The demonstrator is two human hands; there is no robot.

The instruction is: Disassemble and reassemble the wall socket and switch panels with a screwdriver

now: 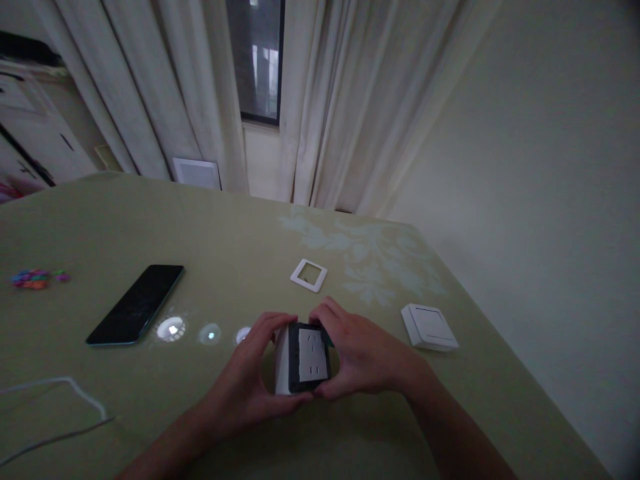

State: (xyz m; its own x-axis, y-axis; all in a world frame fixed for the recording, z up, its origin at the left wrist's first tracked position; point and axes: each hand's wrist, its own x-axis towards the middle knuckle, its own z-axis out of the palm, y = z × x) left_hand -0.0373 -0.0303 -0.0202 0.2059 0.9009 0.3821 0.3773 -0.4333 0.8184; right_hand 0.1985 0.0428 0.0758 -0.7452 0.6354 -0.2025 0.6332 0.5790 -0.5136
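Observation:
Between my two hands is a wall socket point(313, 355), a white face with pin slots in a dark frame, on a white box point(282, 363). My left hand point(253, 370) grips the box from the left, fingers at the top edge and thumb along the bottom. My right hand point(357, 350) curls round the right side of the socket, its fingers at the top and its thumb at the lower right corner. Just beyond my hands, a square white cover frame point(322, 274) lies flat on the table. A white wall switch point(431, 325) sits to the right.
A black phone point(137, 303) lies to the left on the green-covered table point(220, 230). Small colourful pieces point(34, 279) are at the far left, and a white cable point(75, 383) crosses the near left. Curtains point(370, 100) hang behind the table; a wall point(560, 220) borders its right edge.

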